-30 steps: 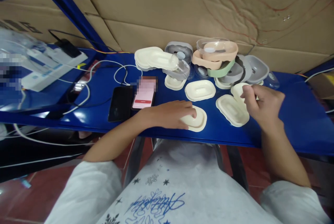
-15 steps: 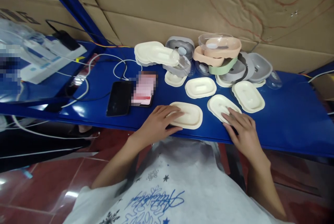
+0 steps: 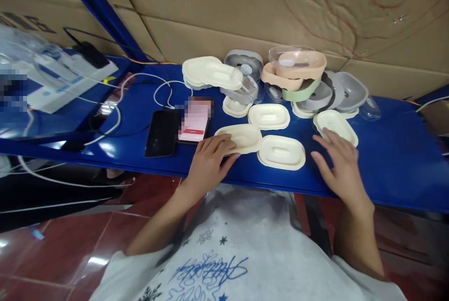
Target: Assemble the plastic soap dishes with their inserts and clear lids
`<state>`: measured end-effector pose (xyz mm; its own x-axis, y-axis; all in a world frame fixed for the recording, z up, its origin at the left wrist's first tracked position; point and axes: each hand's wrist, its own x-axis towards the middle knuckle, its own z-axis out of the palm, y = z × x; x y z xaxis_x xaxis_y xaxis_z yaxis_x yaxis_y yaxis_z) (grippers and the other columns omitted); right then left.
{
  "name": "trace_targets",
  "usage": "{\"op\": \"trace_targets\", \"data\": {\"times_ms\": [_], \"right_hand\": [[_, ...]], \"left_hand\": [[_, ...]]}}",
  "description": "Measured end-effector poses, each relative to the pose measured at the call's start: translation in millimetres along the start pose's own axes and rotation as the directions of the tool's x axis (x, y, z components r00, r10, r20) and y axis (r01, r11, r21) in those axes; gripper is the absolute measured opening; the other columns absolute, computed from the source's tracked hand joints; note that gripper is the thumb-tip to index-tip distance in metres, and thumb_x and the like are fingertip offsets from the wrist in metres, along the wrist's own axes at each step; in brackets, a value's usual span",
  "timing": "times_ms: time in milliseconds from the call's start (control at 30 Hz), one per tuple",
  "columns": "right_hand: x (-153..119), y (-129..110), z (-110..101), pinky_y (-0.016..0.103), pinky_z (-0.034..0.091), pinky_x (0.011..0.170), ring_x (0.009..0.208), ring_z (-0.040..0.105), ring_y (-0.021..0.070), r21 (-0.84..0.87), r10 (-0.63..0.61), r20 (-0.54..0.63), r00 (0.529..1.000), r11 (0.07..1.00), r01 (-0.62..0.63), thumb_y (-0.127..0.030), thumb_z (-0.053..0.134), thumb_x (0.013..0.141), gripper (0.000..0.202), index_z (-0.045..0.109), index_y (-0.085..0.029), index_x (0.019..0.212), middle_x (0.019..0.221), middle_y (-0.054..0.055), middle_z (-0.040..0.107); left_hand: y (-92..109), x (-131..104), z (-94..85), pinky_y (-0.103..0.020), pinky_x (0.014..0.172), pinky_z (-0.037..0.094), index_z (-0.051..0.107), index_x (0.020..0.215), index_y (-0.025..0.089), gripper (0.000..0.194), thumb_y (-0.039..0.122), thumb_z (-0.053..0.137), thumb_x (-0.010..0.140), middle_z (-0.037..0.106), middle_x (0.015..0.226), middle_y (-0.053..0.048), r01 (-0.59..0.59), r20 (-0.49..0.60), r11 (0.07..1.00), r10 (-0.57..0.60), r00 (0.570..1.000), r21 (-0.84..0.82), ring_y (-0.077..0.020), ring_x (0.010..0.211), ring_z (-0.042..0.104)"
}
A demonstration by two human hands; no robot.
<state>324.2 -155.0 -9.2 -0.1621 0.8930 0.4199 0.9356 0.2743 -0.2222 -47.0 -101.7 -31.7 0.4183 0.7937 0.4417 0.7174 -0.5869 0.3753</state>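
Left grip bends its fingers over the left end of a cream tray, the thumb by the near rim; whether it pinches the tray or only rests on it, I cannot tell. Right grip is empty and spread, thumb well apart from the fingers. Its fingertips reach over the near-left part of the right tray; contact there cannot be made out.

Between the two grips lies the near tray, flat on the blue table, its left end right at the right end of the tray under the left grip. Beyond that pair, farther out than either grip, sits the middle tray. Left of it, straight out past the left grip, a small tray shows partly under a gray bowl, and a cream stack lies beyond that.

Farther out, between the grips and toward the right one, peach bowls are piled above a green bowl. More gray bowls stand beyond the right grip, with a clear lid beside them.

Just left of the left grip's fingers lies a lit phone, and next to that a dark phone. White cable loops farther left.
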Motion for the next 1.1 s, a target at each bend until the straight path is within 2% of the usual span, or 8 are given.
{"op": "trace_targets", "data": {"times_ms": [67,133,233,300,467,633,867,1100], "right_hand": [[-1.8,16.6,-1.9,0.061,0.042,0.118,0.143,0.059,0.0405,-0.131,0.092,-0.119,0.989,0.985,-0.108,-0.043,0.061,0.106,0.046,0.063,-0.027,0.149,0.155,0.017,0.062],[-6.2,31.8,-1.7,0.060,0.046,0.112,0.136,0.063,0.0423,-0.215,0.149,-0.176,0.973,0.959,-0.186,-0.045,0.064,0.105,0.047,0.066,-0.023,0.146,0.147,0.019,0.068],[-15.1,46.9,0.0,0.058,0.050,0.107,0.132,0.065,0.0420,-0.226,0.163,-0.159,0.974,0.954,-0.196,-0.044,0.064,0.105,0.041,0.070,-0.024,0.140,0.138,0.018,0.074],[-21.0,50.3,0.5,0.056,0.052,0.107,0.129,0.068,0.0391,-0.160,0.135,-0.137,0.981,0.975,-0.156,-0.041,0.063,0.105,0.032,0.076,-0.026,0.130,0.133,0.015,0.076],[-31.5,36.9,-3.1,0.059,0.052,0.114,0.126,0.071,0.0343,0.077,0.088,-0.123,0.988,0.994,-0.079,-0.035,0.063,0.104,0.024,0.077,-0.029,0.124,0.130,0.009,0.077],[-31.0,16.6,-8.7,0.059,0.051,0.117,0.128,0.070,0.0318,0.223,0.093,-0.086,0.992,0.972,-0.071,-0.029,0.063,0.104,0.025,0.074,-0.033,0.126,0.129,0.005,0.078],[-13.7,19.5,5.6,0.060,0.052,0.116,0.134,0.067,0.0320,0.193,-0.004,0.012,1.000,0.981,0.002,-0.031,0.059,0.106,0.031,0.071,-0.031,0.135,0.137,0.007,0.074],[-5.5,10.2,21.5,0.068,0.041,0.121,0.152,0.050,0.0374,0.087,-0.022,-0.045,0.999,0.996,0.026,-0.028,0.049,0.108,0.041,0.065,-0.034,0.146,0.163,0.011,0.054]], "left_hand": [[-0.6,-0.3,1.2,-0.049,0.108,0.052,0.069,0.123,0.021,0.021,0.032,0.061,0.109,0.069,0.142,-0.014,0.006,0.022,1.000,-0.006,1.000,0.019,-0.0322,0.132,0.066],[-0.9,-0.6,1.7,-0.051,0.109,0.052,0.069,0.124,0.020,0.021,0.029,0.058,0.109,0.066,0.147,-0.015,0.010,0.034,0.999,-0.012,0.999,0.047,-0.0334,0.133,0.065],[-1.3,-0.9,2.2,-0.051,0.108,0.053,0.070,0.122,0.021,0.020,0.027,0.056,0.109,0.065,0.150,-0.015,0.016,0.037,0.997,-0.019,0.999,0.071,-0.0338,0.132,0.065],[-1.4,-1.0,2.7,-0.051,0.108,0.053,0.070,0.122,0.021,0.020,0.027,0.056,0.109,0.065,0.150,-0.015,0.020,0.033,0.997,-0.022,0.999,0.074,-0.0337,0.132,0.065],[2.3,-0.5,3.3,-0.056,0.113,0.048,0.068,0.128,0.022,0.023,0.025,0.055,0.109,0.062,0.154,-0.016,0.019,0.015,0.994,-0.021,1.000,0.111,-0.0353,0.138,0.061],[10.3,2.3,1.8,-0.059,0.121,0.041,0.064,0.138,0.023,0.030,0.025,0.057,0.108,0.057,0.159,-0.016,-0.074,0.060,0.990,0.068,0.996,0.120,-0.0353,0.145,0.055],[8.6,3.3,3.4,-0.055,0.115,0.043,0.069,0.124,0.024,0.019,0.028,0.058,0.109,0.069,0.144,-0.012,-0.086,0.108,0.993,0.078,0.991,0.075,-0.0318,0.136,0.062],[3.5,3.6,2.7,-0.053,0.112,0.047,0.069,0.126,0.023,0.022,0.026,0.054,0.110,0.064,0.148,-0.014,-0.099,0.151,0.995,0.093,0.984,0.033,-0.0328,0.138,0.058]]}}
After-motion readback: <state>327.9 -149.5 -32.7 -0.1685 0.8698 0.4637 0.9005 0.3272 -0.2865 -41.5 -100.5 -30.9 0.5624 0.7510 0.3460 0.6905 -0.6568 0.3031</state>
